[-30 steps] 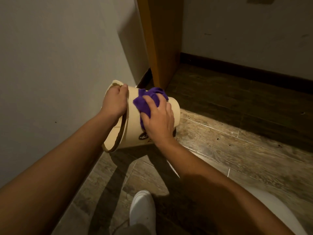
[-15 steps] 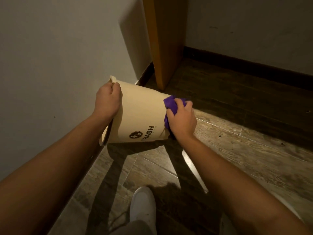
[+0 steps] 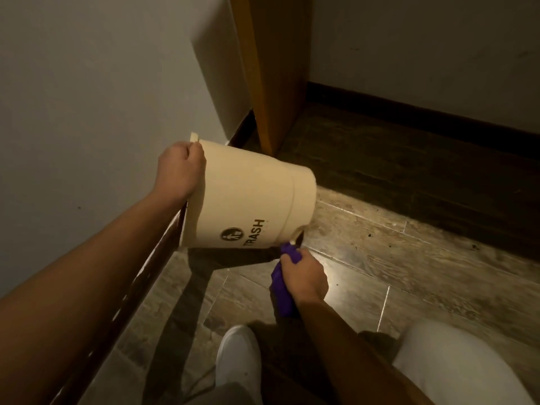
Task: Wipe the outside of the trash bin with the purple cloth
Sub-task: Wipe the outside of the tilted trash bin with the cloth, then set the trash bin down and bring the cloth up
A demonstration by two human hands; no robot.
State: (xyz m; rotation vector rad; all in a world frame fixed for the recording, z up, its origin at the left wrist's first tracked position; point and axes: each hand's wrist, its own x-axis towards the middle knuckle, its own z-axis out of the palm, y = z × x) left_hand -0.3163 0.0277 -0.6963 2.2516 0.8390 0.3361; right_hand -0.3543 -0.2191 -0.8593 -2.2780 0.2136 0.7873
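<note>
- Tipping on its side in the middle of the frame, the cream trash bin (image 3: 248,200) is held off the floor (image 3: 380,258), its rim toward the left and its base toward the right; "TRASH" and a round logo show on its lower side.
- The left hand (image 3: 181,168) is closed over the bin's rim at centre left, fingers curled around the edge.
- The right hand (image 3: 304,276), just below the bin's base, is clenched around the purple cloth (image 3: 282,290); the cloth's top end sits right at the bin's lower edge, and the rest hangs down below the fist.
- A white shoe (image 3: 236,358) stands at bottom centre.
</note>
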